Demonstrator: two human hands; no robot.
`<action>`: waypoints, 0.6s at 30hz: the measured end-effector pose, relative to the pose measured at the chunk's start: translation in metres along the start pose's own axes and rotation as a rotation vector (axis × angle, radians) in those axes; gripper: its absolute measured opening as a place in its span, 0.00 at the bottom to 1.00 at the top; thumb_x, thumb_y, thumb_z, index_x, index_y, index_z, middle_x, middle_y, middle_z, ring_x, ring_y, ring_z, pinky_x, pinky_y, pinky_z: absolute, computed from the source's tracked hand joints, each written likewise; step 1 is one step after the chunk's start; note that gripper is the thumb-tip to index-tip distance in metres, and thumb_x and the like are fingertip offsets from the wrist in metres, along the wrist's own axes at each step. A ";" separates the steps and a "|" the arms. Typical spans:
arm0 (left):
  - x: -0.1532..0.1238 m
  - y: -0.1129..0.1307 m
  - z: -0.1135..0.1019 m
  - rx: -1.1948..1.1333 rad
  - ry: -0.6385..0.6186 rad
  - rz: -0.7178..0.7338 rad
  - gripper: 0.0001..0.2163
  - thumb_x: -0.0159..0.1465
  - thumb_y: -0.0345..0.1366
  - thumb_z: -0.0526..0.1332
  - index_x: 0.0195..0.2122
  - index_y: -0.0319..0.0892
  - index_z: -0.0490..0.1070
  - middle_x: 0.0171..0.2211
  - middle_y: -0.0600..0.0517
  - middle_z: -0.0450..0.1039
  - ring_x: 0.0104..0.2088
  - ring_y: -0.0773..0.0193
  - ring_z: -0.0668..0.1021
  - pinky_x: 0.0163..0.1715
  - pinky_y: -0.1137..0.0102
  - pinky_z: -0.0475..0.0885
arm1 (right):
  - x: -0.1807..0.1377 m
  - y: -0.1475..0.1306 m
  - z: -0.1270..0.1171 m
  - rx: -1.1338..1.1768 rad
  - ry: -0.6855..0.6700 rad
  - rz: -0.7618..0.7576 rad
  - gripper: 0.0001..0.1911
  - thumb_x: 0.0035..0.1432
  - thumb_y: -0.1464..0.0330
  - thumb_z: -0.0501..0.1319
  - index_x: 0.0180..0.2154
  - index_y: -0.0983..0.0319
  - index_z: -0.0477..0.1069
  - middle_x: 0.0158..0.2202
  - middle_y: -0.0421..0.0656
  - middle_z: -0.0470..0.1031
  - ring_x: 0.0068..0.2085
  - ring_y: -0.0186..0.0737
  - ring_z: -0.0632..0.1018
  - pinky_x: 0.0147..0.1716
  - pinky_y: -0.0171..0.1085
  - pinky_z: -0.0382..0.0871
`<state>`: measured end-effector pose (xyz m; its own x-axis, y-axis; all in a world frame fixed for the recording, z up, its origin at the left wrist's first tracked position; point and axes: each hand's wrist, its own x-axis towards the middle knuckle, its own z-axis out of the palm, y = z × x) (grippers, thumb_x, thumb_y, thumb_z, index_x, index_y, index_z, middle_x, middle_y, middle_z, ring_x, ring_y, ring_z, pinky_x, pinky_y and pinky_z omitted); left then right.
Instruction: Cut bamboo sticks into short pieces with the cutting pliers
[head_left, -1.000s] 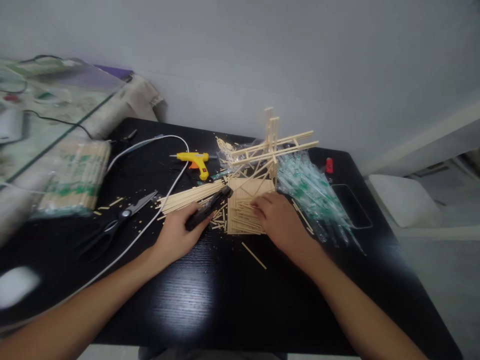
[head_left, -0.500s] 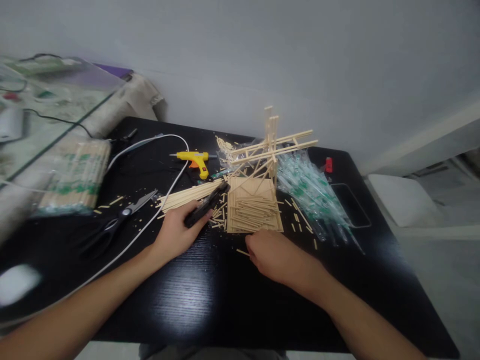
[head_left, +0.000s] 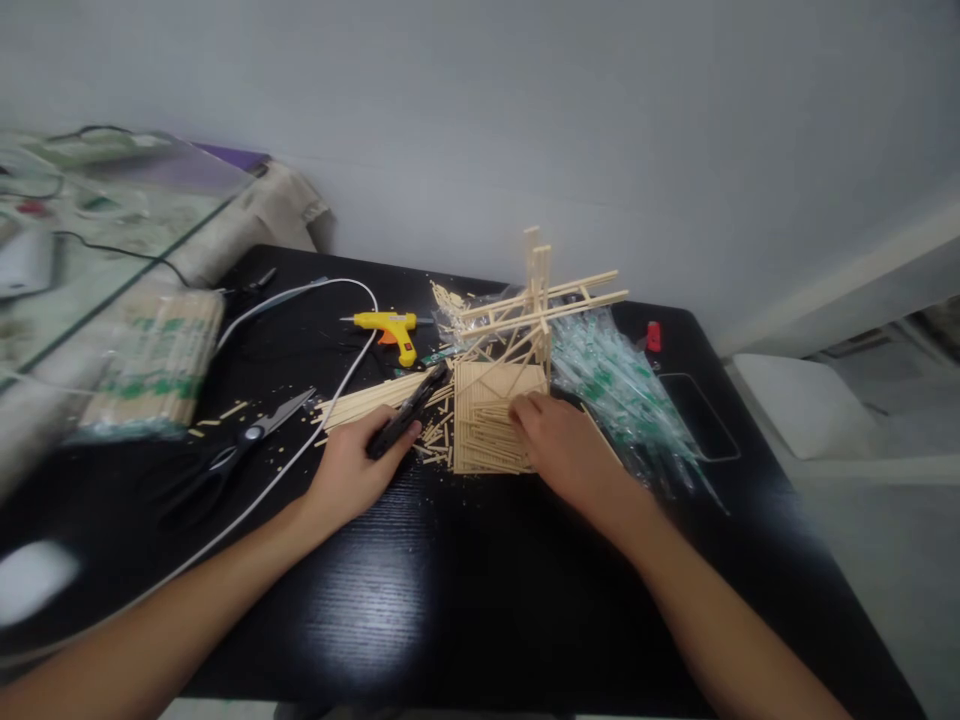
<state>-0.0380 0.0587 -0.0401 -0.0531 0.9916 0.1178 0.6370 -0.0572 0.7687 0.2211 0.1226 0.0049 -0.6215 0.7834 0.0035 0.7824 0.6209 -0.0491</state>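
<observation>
My left hand [head_left: 352, 455] is wrapped round a black hand tool [head_left: 401, 418] with a narrow dark tip pointing up and right; its exact kind is unclear. My right hand [head_left: 559, 435] is over the right side of a pile of short wooden sticks [head_left: 491, 440], its fingers bent and drawn together. What its fingertips hold, if anything, is hidden. The pile lies on a square wooden base [head_left: 463, 400]. Behind it rises a frame of thin sticks [head_left: 541, 290], with crossing horizontal pairs. Longer loose sticks [head_left: 367, 400] lie beside the left hand.
A yellow glue gun [head_left: 394, 325] lies at the back. Black-handled scissors [head_left: 251, 435] and a white cable [head_left: 281, 475] are on the left, near a bagged stick bundle [head_left: 154, 360]. Green-and-clear plastic wrappers [head_left: 615, 380], a phone-like dark slab [head_left: 701, 415] and a red object [head_left: 654, 336] are right.
My right hand has moved up and slightly right, from the base's front edge onto the stick pile. The short stick beside it no longer shows there. My left hand still grips the black tool.
</observation>
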 end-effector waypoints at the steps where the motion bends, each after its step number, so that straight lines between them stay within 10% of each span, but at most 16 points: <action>1: 0.000 0.000 0.000 0.003 0.000 0.003 0.15 0.68 0.47 0.59 0.31 0.41 0.73 0.26 0.55 0.72 0.29 0.64 0.73 0.33 0.71 0.67 | 0.001 0.002 0.003 -0.004 0.011 -0.011 0.11 0.63 0.82 0.55 0.41 0.66 0.73 0.39 0.51 0.78 0.40 0.47 0.78 0.39 0.41 0.66; 12: 0.002 -0.003 0.000 0.002 0.017 0.008 0.15 0.68 0.46 0.59 0.30 0.41 0.72 0.25 0.55 0.71 0.28 0.65 0.72 0.32 0.71 0.67 | -0.007 -0.025 0.001 0.225 0.233 -0.085 0.15 0.69 0.66 0.58 0.28 0.61 0.69 0.26 0.43 0.73 0.29 0.39 0.72 0.32 0.37 0.62; 18: 0.000 -0.004 0.003 -0.233 0.018 -0.088 0.17 0.66 0.47 0.61 0.25 0.42 0.67 0.20 0.56 0.65 0.23 0.68 0.67 0.25 0.71 0.63 | -0.036 -0.085 0.039 0.706 -0.181 -0.403 0.17 0.57 0.78 0.61 0.21 0.61 0.60 0.19 0.33 0.61 0.21 0.29 0.64 0.24 0.32 0.54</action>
<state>-0.0383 0.0589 -0.0445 -0.1160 0.9918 0.0535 0.4353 0.0023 0.9003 0.1753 0.0412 -0.0297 -0.8927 0.4507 -0.0028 0.3264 0.6423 -0.6935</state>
